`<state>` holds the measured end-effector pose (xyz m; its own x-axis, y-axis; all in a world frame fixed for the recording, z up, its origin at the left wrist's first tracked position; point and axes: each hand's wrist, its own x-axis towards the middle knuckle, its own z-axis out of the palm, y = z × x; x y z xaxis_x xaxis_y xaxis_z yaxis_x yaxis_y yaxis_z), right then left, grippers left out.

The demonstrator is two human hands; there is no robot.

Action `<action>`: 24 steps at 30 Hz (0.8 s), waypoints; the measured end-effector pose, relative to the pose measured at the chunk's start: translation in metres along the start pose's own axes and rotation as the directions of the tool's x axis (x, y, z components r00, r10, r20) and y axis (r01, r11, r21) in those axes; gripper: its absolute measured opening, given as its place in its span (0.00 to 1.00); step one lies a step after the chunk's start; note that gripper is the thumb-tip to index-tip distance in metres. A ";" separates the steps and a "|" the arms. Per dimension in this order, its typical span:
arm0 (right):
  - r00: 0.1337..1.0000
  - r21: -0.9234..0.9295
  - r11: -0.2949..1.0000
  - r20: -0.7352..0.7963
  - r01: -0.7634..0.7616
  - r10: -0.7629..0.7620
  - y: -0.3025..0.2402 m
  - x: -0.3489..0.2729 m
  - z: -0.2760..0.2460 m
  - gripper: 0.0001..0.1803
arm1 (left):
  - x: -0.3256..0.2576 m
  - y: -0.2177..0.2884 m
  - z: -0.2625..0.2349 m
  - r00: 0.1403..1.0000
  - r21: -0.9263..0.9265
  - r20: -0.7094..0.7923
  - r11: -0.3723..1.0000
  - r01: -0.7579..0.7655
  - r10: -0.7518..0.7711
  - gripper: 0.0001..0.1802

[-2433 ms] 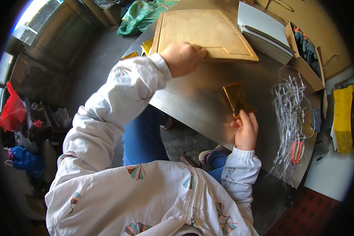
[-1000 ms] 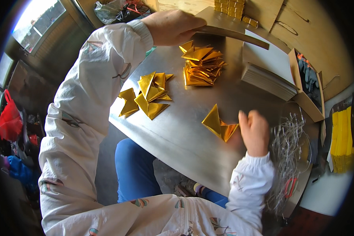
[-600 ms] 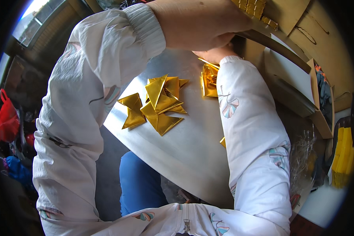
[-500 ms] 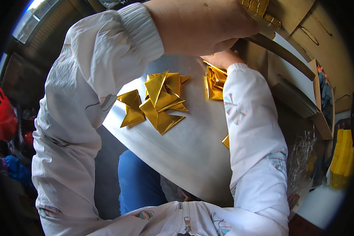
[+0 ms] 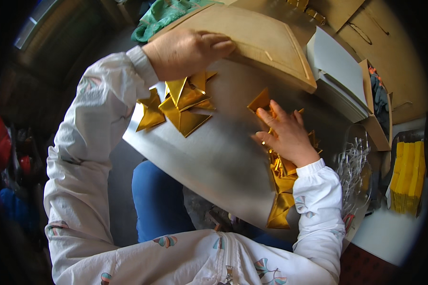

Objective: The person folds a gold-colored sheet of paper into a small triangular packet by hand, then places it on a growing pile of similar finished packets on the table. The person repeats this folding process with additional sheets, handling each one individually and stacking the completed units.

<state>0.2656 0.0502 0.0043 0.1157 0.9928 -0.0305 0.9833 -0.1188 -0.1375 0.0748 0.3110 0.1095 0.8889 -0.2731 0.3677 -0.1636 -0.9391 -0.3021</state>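
My left hand [image 5: 190,53] is over the far left of the metal tabletop [image 5: 223,156], in front of a brown board [image 5: 252,33]. Its fingers are curled together and slightly blurred; whatever they may hold is hidden. Just below it lies a cluster of folded gold foil papers [image 5: 186,121]. My right hand [image 5: 290,135] is spread, palm down, over a second heap of folded gold foil papers [image 5: 283,209] on the right. Its fingertips are close to a foil point [image 5: 260,100] at the heap's far end.
A stack of white sheets [image 5: 337,71] and an open cardboard box [image 5: 380,104] stand at the far right. Clear plastic wrap [image 5: 354,166] hangs by the right edge. Beyond it is a bundle of yellow paper [image 5: 409,175]. A green plastic bag [image 5: 169,16] lies behind the board.
My left hand has moved left and nearer, away from the right hand. My right hand has come nearer, its fingers now spread over the foil. The brown board and right-hand heap show far more.
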 end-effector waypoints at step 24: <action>0.991 0.141 0.984 -0.091 0.112 -0.100 -0.193 0.177 0.036 0.43 | -0.006 -0.014 0.002 0.994 -0.048 -0.078 0.995 -0.084 0.080 0.10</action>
<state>0.0910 0.2480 -0.0101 0.0292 0.9968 0.0738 0.9605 -0.0075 -0.2783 0.0719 0.3257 0.1098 0.8371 -0.3627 0.4095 -0.2581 -0.9219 -0.2890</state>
